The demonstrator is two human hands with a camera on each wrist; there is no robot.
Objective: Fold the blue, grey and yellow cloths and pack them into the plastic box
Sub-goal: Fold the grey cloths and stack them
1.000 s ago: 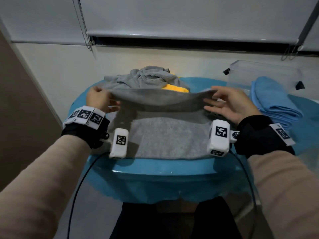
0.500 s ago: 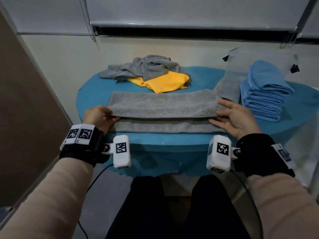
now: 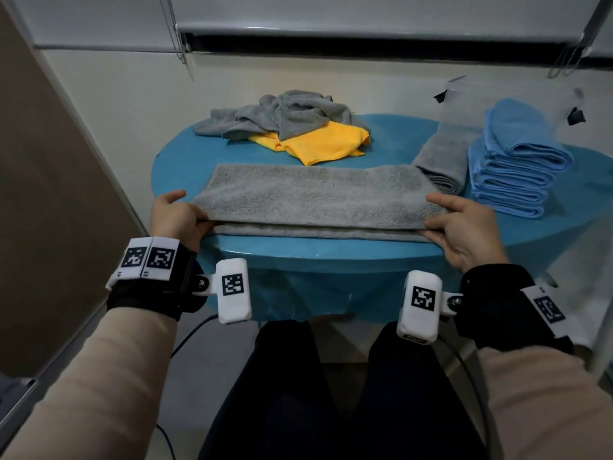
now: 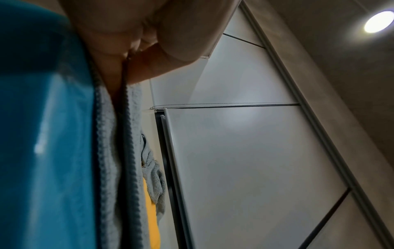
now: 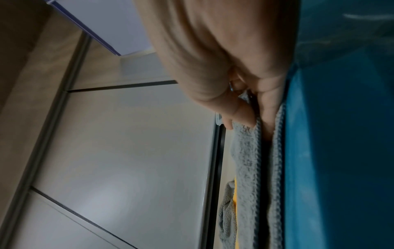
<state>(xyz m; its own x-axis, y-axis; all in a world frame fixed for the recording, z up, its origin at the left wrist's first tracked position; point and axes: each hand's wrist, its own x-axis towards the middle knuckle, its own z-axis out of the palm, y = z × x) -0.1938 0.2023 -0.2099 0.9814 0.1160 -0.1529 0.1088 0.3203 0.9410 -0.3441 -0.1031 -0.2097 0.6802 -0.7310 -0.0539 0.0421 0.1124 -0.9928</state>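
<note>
The room is dim and evenly lit, colours muted. In the left wrist view a round ceiling lamp (image 4: 378, 21) glares at the upper right. Both wrist views are soft and blurred close to the hands. The head view bends straight lines near its edges.

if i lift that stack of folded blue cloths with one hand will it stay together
Probably not. The stack of folded blue cloths is several loose, soft folds, and the top one already sits askew, so it would likely sag and slide apart. It looks light; support from underneath should help.
</note>
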